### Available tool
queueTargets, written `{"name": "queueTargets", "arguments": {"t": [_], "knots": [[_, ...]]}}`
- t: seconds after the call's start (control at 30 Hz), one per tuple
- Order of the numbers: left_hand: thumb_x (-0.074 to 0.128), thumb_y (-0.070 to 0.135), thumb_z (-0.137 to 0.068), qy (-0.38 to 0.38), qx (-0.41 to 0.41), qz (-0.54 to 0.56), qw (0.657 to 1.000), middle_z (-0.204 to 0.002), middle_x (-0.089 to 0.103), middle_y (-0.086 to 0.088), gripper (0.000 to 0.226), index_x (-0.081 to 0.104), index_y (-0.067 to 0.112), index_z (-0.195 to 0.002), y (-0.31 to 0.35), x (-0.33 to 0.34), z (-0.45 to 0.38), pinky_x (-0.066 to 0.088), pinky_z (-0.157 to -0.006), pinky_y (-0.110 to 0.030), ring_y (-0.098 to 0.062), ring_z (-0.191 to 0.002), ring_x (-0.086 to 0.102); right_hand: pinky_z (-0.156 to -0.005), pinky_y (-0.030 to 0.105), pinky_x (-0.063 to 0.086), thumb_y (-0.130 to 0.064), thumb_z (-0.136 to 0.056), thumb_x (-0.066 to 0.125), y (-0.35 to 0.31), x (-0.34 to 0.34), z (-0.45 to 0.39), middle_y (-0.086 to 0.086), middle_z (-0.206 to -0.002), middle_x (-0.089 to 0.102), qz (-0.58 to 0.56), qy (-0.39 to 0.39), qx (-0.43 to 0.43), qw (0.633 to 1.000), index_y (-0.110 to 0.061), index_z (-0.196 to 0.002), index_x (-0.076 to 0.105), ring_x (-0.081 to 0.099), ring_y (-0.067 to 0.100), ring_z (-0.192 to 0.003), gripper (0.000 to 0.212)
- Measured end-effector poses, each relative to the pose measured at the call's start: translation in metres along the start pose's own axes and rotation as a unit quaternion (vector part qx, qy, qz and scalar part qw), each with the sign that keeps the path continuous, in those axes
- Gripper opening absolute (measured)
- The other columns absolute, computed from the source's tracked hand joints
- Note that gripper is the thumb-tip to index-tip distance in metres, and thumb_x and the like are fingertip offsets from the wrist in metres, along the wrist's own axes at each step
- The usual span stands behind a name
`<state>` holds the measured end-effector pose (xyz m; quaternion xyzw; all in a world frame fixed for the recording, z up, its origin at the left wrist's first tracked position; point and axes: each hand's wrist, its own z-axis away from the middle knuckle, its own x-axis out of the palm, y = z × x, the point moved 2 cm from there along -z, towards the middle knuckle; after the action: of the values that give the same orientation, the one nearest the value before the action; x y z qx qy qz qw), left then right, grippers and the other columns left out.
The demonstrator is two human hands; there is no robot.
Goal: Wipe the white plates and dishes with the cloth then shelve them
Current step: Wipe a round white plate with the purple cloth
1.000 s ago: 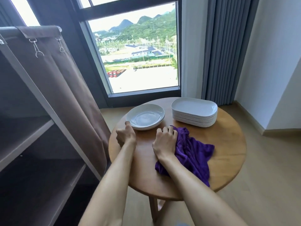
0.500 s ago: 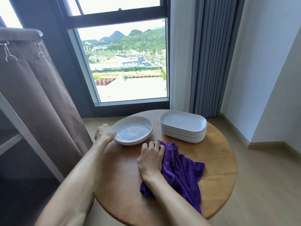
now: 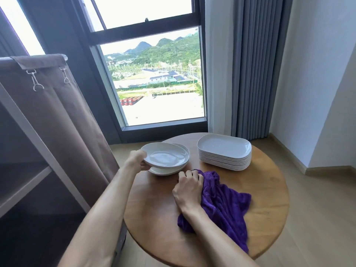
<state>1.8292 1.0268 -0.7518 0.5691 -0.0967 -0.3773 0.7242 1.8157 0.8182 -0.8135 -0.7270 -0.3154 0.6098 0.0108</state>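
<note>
Top dish: a round white dish (image 3: 165, 156), tilted with its left edge lifted, sitting partly over the dishes under it and shifted a little to their left.
Left hand: the left hand (image 3: 137, 159) grips the lifted left rim of the top dish; the fingers curl under the rim and are partly hidden by it.
Lower dishes: more round white dishes (image 3: 169, 170) lie beneath, flat on the table; how many cannot be told.
Cloth: a purple cloth (image 3: 223, 205) is spread in folds on the table just in front of the dishes, one end hanging over the near edge.
Right hand: the right hand (image 3: 187, 186) lies knuckles up on the left end of the cloth, fingers curled into the fabric and bunching it.
Plate stack: a stack of white rounded-oblong plates (image 3: 224, 151) stands to the right of the round dishes, apart from them, near the far side of the table.
Table: a round wooden table (image 3: 154, 207) carries everything.
Shelf unit: on the left a shelf unit (image 3: 21, 182) with a brown fabric cover (image 3: 63, 116) pulled aside.
Background: a tall window (image 3: 154, 78) behind the table, a grey curtain (image 3: 256, 64) to its right.
</note>
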Motion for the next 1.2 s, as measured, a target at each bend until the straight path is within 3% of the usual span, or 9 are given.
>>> {"name": "queueTargets", "arguments": {"t": [0.23, 0.4, 0.53, 0.73, 0.83, 0.9, 1.0, 1.13, 1.2], "knots": [[0.042, -0.004, -0.079, -0.068, -0.08, 0.174, 0.979, -0.089, 0.059, -0.021, 0.016, 0.051, 0.0, -0.091, -0.002, 0.001, 0.04, 0.06, -0.051, -0.044, -0.037, -0.073, 0.064, -0.111, 0.048, 0.03, -0.021, -0.073, 0.065, 0.023, -0.045, 0.006, 0.008, -0.128, 0.062, -0.048, 0.108, 0.099, 0.988, -0.02, -0.103, 0.077, 0.046, 0.033, -0.128, 0.032], [0.043, -0.007, -0.083, -0.044, -0.007, 0.214, 0.976, -0.097, 0.06, -0.02, 0.033, 0.056, -0.005, -0.113, -0.014, 0.007, 0.08, 0.054, -0.056, -0.043, -0.035, -0.081, 0.062, -0.104, 0.049, 0.038, -0.05, -0.082, 0.072, 0.058, -0.047, 0.034, 0.011, -0.137, 0.051, -0.034, -0.083, 0.191, 0.977, -0.031, -0.136, 0.049, 0.044, 0.032, -0.132, 0.062], [0.047, 0.001, -0.079, -0.006, 0.022, 0.289, 0.957, -0.119, 0.062, -0.025, 0.048, 0.057, -0.008, -0.124, -0.031, 0.002, 0.122, 0.056, -0.056, -0.039, -0.047, -0.11, 0.063, -0.086, 0.041, 0.049, -0.031, -0.09, 0.07, 0.062, -0.08, 0.024, 0.011, -0.112, 0.069, -0.277, 0.065, 0.215, 0.934, -0.015, -0.112, 0.063, 0.062, 0.036, -0.111, 0.028], [0.038, 0.001, -0.093, 0.015, 0.08, 0.263, 0.961, -0.123, 0.059, -0.013, 0.044, 0.05, 0.007, -0.134, -0.046, 0.007, 0.155, 0.054, -0.084, -0.037, -0.031, -0.109, 0.056, -0.072, 0.025, 0.053, -0.013, -0.082, 0.07, 0.008, -0.153, 0.008, -0.012, -0.086, 0.07, -0.448, 0.12, 0.033, 0.885, -0.027, -0.1, 0.067, 0.066, 0.006, -0.082, 0.023], [0.041, 0.013, -0.104, 0.004, 0.092, 0.318, 0.944, -0.12, 0.067, -0.008, 0.036, 0.055, 0.015, -0.136, -0.044, 0.016, 0.165, 0.057, -0.089, -0.029, -0.023, -0.105, 0.064, -0.081, 0.028, 0.055, -0.009, -0.081, 0.066, -0.031, -0.151, 0.009, -0.005, -0.097, 0.073, -0.4, -0.044, -0.043, 0.914, -0.024, -0.1, 0.078, 0.067, 0.016, -0.094, 0.028], [0.049, 0.02, -0.103, 0.005, 0.094, 0.363, 0.927, -0.113, 0.073, -0.011, 0.02, 0.066, 0.019, -0.114, -0.049, 0.022, 0.171, 0.058, -0.085, -0.042, -0.029, -0.101, 0.067, -0.1, 0.036, 0.049, -0.014, -0.084, 0.068, -0.042, -0.14, 0.015, 0.005, -0.119, 0.068, -0.373, -0.007, -0.013, 0.928, -0.017, -0.108, 0.078, 0.06, 0.024, -0.115, 0.027], [0.053, 0.023, -0.104, 0.046, 0.086, 0.419, 0.903, -0.104, 0.072, -0.008, 0.013, 0.065, 0.022, -0.103, -0.06, 0.021, 0.182, 0.056, -0.083, -0.043, -0.027, -0.094, 0.067, -0.103, 0.042, 0.045, -0.047, -0.081, 0.073, -0.04, -0.126, 0.032, 0.014, -0.127, 0.056, -0.311, 0.095, 0.09, 0.941, -0.013, -0.124, 0.064, 0.053, 0.032, -0.121, 0.056], [0.043, 0.03, -0.11, 0.034, 0.059, 0.447, 0.892, -0.119, 0.064, -0.01, 0.023, 0.057, 0.016, -0.121, -0.073, 0.022, 0.185, 0.05, -0.1, -0.04, -0.023, -0.095, 0.063, -0.112, 0.048, 0.043, -0.077, -0.057, 0.077, -0.044, -0.094, 0.044, 0.016, -0.151, 0.043, -0.448, -0.092, 0.167, 0.873, -0.022, -0.16, 0.013, 0.046, 0.033, -0.137, 0.133], [0.033, 0.028, -0.113, 0.034, 0.095, 0.389, 0.916, -0.109, 0.063, 0.006, 0.025, 0.056, 0.024, -0.123, -0.077, 0.022, 0.185, 0.053, -0.079, -0.019, -0.008, -0.09, 0.065, -0.114, 0.047, 0.043, -0.069, -0.054, 0.086, -0.046, -0.086, 0.043, 0.012, -0.154, 0.042, -0.51, -0.111, 0.165, 0.837, -0.029, -0.161, -0.003, 0.046, 0.03, -0.139, 0.144]]}}
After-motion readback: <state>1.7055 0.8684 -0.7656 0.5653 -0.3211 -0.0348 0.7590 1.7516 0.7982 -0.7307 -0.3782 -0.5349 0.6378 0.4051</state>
